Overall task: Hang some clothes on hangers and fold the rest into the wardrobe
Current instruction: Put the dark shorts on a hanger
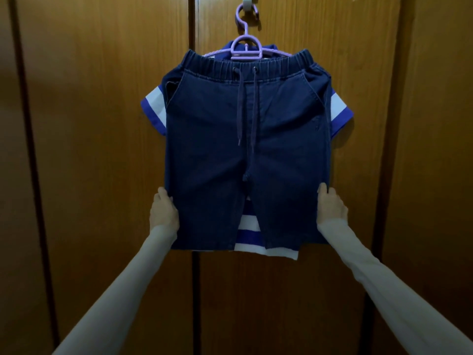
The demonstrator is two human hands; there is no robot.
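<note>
Your left hand [163, 210] and right hand [331, 204] each pinch an outer side seam of the navy denim shorts [245, 155], which hang between and above them on the lilac hanger [246, 48], over a blue-and-white striped shirt [252, 235] against the wooden wardrobe door [102, 124]. The denim looks soft but fairly weighty, limp rather than stiff; I judge the elastic waistband above your hands the surest place to take hold, since the legs will sag
</note>
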